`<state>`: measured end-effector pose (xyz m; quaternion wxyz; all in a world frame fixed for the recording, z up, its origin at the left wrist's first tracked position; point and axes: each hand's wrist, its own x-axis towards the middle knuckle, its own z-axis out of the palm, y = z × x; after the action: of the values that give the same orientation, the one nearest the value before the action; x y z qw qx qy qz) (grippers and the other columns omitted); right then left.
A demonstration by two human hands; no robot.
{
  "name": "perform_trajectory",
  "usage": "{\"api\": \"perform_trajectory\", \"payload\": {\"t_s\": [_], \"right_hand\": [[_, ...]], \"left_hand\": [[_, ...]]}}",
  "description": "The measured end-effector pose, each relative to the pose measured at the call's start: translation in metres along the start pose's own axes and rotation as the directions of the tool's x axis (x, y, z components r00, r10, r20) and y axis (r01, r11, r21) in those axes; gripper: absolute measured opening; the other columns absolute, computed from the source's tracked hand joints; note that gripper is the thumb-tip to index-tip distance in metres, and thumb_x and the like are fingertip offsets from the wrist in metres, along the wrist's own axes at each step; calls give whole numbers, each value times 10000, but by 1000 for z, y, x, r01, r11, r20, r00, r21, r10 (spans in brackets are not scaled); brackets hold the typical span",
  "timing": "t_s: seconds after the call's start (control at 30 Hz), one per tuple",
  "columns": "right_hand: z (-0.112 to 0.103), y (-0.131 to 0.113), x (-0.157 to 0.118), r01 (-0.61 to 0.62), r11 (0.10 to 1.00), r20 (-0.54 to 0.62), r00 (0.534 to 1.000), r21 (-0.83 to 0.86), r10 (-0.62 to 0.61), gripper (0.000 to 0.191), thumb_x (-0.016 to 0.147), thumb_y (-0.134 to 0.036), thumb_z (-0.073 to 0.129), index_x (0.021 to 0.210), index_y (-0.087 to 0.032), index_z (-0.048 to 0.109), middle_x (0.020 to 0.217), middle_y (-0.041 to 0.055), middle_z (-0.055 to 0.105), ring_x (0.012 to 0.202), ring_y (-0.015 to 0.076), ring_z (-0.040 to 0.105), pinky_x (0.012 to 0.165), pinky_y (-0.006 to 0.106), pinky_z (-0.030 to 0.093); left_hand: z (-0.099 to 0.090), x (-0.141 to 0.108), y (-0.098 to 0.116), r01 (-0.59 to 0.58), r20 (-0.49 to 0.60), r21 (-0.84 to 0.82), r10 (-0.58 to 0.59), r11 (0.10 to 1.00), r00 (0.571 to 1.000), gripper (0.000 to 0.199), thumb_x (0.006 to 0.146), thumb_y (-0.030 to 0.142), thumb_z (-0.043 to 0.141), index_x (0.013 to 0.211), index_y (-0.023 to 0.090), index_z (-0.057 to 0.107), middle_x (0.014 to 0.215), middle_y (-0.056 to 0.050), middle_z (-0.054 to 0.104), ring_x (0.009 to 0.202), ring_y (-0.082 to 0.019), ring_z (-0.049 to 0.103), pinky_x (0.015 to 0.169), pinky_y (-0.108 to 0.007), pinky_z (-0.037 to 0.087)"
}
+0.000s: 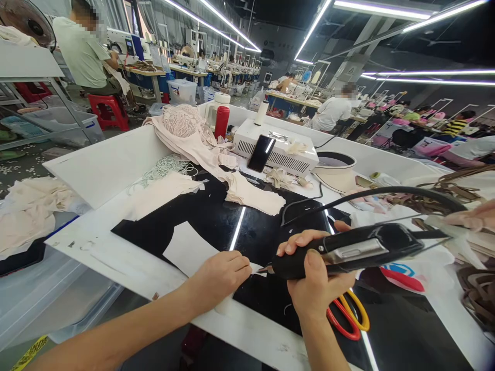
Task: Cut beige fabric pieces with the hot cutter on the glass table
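Observation:
My left hand [222, 281] is closed at the right end of a flat white piece [191, 250], its fingers pinching the narrow end. The piece lies on a shiny black sheet [211, 196]. My right hand [315, 281] is wrapped round a black corded handheld tool [348, 252] with a silver lever on its side. The tool's pointed metal tip touches or nearly touches the white piece's end, just right of my left fingers. Below the tool lie scissors [350, 317] with red and yellow handles. Beige fabric pieces [255, 193] lie stacked beyond.
A vented white box [276, 147] stands at the back with a phone [262, 153] leaning on it. Nearby are a red bottle [221, 122], beige garments [181, 129] and a tape roll [335, 165]. Another person's hand [477, 216] shows at the right edge. The tool's cable [390, 190] arches rightward.

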<state>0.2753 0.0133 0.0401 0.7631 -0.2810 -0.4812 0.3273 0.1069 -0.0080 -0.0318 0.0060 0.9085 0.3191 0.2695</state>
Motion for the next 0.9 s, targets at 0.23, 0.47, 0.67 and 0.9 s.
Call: {"api": "perform_trajectory", "payload": {"t_s": [0.23, 0.47, 0.67, 0.9], "right_hand": [[0, 5, -5, -47, 999, 13, 999, -11, 47, 477, 867, -185, 738, 1277, -304, 526, 813, -58, 653, 599, 131, 620, 537, 318, 584], [-6, 0, 0, -7, 999, -37, 999, -33, 5, 484, 835, -210, 758, 1260, -299, 542, 808, -55, 646, 591, 130, 603, 523, 314, 582], [-8, 2, -2, -18, 999, -33, 999, -49, 16, 480, 856, -213, 762, 1271, -297, 534, 805, -59, 646, 591, 124, 614, 524, 305, 587], [-8, 0, -7, -8, 996, -42, 999, -85, 5, 500, 853, -207, 766, 1286, -291, 532, 825, -50, 655, 614, 131, 628, 546, 321, 600]], "left_hand": [[3, -1, -1, 6, 22, -16, -5, 1000, 1000, 234, 995, -28, 480, 1101, 127, 619, 1015, -46, 697, 934, -195, 669, 859, -331, 609], [3, -2, -2, -15, 12, 6, 15, 1000, 1000, 255, 994, -43, 445, 1069, 126, 621, 991, -53, 695, 917, -192, 664, 850, -323, 599], [4, -1, -5, -26, -23, 13, 27, 1000, 999, 242, 1007, -22, 450, 1076, 140, 616, 994, -47, 696, 914, -184, 669, 841, -317, 604], [-21, -13, 14, 96, -147, 106, -80, 990, 986, 307, 965, -70, 410, 1153, 108, 575, 1102, -111, 654, 1008, -218, 654, 888, -341, 605]]}}
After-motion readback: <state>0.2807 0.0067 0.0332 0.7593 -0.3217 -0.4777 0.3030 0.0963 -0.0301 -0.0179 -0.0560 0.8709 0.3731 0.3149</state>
